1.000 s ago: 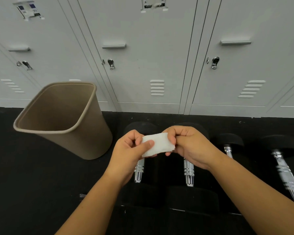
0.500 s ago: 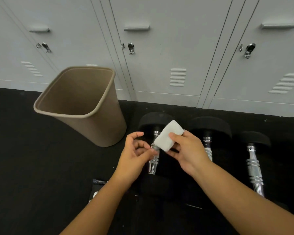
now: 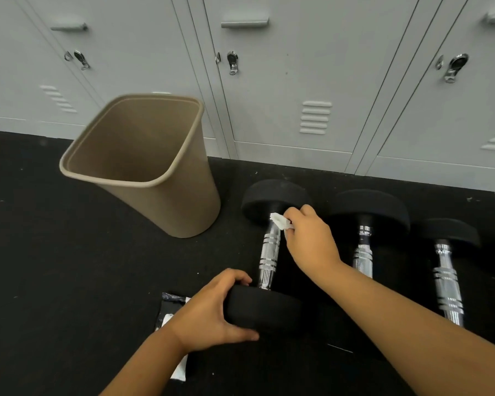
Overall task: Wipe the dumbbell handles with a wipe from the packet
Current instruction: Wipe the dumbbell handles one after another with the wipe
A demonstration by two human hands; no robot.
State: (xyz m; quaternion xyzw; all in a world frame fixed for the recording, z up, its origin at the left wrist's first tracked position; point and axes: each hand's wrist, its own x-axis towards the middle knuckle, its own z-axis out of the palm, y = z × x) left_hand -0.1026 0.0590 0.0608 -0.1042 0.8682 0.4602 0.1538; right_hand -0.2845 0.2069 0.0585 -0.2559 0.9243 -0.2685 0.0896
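Note:
Three black dumbbells with chrome handles lie side by side on the dark floor. On the leftmost dumbbell (image 3: 269,252), my right hand (image 3: 309,238) presses a folded white wipe (image 3: 280,221) against the far end of the handle, just below the far weight head. My left hand (image 3: 209,312) grips the near weight head of that same dumbbell. The middle dumbbell (image 3: 363,252) and the right dumbbell (image 3: 446,275) lie untouched. The wipe packet (image 3: 169,310), dark with white patches, rests on the floor partly under my left wrist.
A tan waste bin (image 3: 143,164) stands open to the left of the dumbbells. Grey lockers (image 3: 297,81) with latches run along the back, close behind the far weight heads. Dark floor stretches to the left.
My hands have separated. The right hand carried the wipe down onto the left dumbbell's handle, and the left hand dropped to grip its near weight head. The view tilted lower.

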